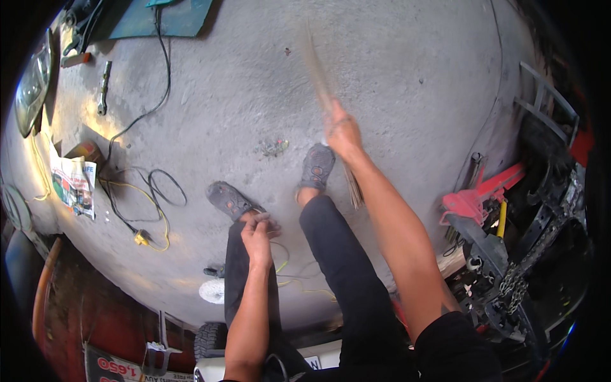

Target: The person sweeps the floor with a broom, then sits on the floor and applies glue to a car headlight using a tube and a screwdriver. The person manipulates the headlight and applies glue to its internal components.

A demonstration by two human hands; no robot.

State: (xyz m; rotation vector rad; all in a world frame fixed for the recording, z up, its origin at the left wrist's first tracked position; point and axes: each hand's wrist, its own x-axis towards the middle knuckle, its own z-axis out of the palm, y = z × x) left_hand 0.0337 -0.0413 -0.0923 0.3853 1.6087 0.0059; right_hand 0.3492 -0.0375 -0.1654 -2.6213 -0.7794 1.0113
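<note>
My right hand (pixel 340 130) grips a long, thin bundle of pale sticks (pixel 353 184), like a stick broom, motion-blurred at its upper part and reaching above and below the fist. My left hand (pixel 258 234) hangs over my left leg with fingers loosely bent and apart, nothing visible in it. My grey perforated shoes (pixel 316 164) stand on the concrete floor (pixel 394 76). Between and just above them lies a small scatter of debris (pixel 272 146).
Cables (pixel 167 191), a wrench (pixel 105 86), a headlamp unit (pixel 35 89) and a printed bag (pixel 72 184) lie left. A teal mat (pixel 181 19) is top left. At right are a red floor jack (pixel 468 204), chains (pixel 512 286) and metal frames (pixel 544 95). A tire (pixel 210 337) is behind me.
</note>
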